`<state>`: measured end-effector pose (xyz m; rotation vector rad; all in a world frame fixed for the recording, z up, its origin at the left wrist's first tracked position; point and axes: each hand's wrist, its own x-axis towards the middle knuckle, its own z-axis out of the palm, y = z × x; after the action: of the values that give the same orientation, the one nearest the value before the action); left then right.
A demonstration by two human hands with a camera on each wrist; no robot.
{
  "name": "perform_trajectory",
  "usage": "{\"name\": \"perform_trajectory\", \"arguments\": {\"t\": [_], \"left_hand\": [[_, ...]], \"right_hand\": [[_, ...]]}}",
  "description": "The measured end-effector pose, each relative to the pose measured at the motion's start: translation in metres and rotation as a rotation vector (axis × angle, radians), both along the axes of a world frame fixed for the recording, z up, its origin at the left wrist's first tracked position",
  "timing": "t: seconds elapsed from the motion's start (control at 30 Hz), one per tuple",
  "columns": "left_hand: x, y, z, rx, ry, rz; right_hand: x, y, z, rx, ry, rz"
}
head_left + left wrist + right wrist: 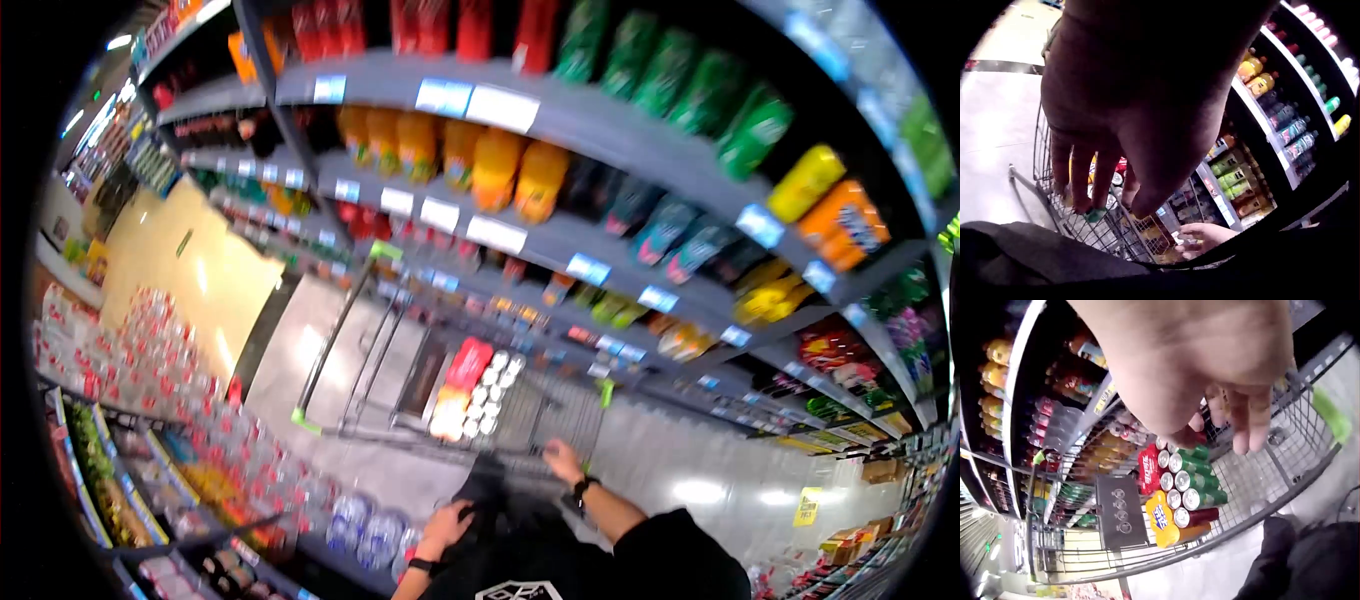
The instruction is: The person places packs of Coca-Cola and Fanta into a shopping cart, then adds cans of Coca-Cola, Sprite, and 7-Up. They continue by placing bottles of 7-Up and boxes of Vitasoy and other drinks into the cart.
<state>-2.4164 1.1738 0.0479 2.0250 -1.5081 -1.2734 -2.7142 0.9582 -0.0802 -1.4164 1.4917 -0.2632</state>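
Observation:
A wire shopping cart (330, 340) with green corner pieces stands in the aisle in front of the person. In it lie rows of drink cans (1184, 481), green and dark red, beside a red pack (1149, 470) and an orange-yellow pack (1161, 520). My left hand (1116, 125) hangs with loose fingers pointing down, overlapping the cart's wire side in the left wrist view. Over the cart in the right wrist view, my right hand (1210, 369) has relaxed fingers and holds nothing. The head view puts the right hand (565, 460) near the cart's rim and the left hand (448, 524) closer to the body.
Tall shelves of bottles (497, 170) line the far side of the cart. Many shrink-wrapped bottles (240, 440) stand on the left, with large water bottles (365, 530) nearer. A dark panel (1121, 512) with round symbols is on the cart. Pale floor (690, 480) runs to the right.

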Motion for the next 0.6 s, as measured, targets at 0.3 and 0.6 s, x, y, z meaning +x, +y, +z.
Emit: {"name": "perform_trajectory", "arguments": {"t": [0.3, 0.6], "left_hand": [[0.023, -0.119, -0.012, -0.072, -0.192, -0.405], [0.014, -0.18, 0.024, -0.159, 0.228, -0.228]], "right_hand": [[-0.075, -0.006, 0.097, -0.2, -0.111, -0.122], [-0.019, -0.163, 0.529, -1.466, -0.061, -0.097]]}}
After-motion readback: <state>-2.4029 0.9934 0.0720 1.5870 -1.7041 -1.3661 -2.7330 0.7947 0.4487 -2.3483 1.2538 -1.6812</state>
